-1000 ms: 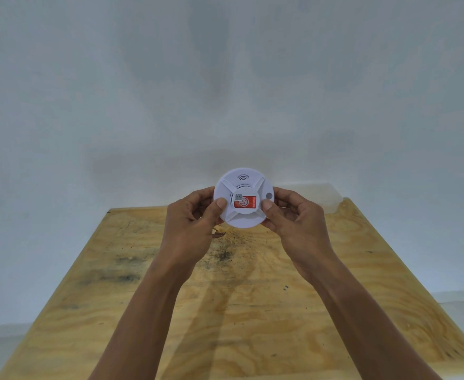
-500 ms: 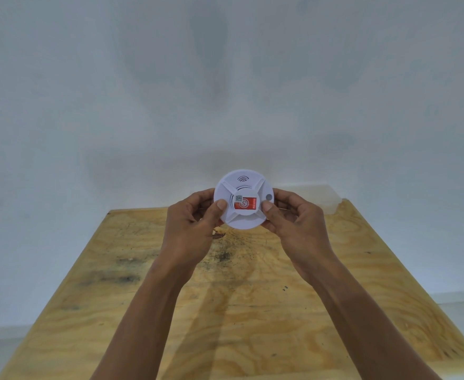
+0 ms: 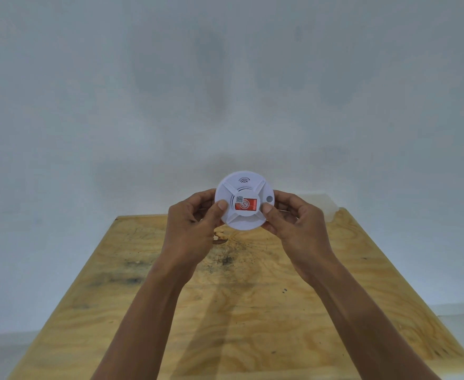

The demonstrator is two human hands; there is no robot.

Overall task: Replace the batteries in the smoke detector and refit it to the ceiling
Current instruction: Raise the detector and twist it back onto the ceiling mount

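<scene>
Plywood filled the lower view as a stained, pale tabletop [image 3: 252, 325] against a grey-white wall [image 3: 225, 78]. Above its far end, the left hand [image 3: 192, 229] and right hand [image 3: 296, 226] gripped a round white plastic smoke detector [image 3: 244, 200] by opposite rims (thumbs pressed on its face, fingers curled behind). A red label [image 3: 246, 205] sat at its centre.

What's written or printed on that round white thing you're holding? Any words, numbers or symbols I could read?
Red sticker at the middle of the smoke detector: a circled "S" logo; the small print beside it is too blurred to read.
Small square code at the sticker's top left corner: a pattern, not readable.
Curved wave sign near the detector's top edge: a symbol, no letters.
Wooden table: no text.
</scene>
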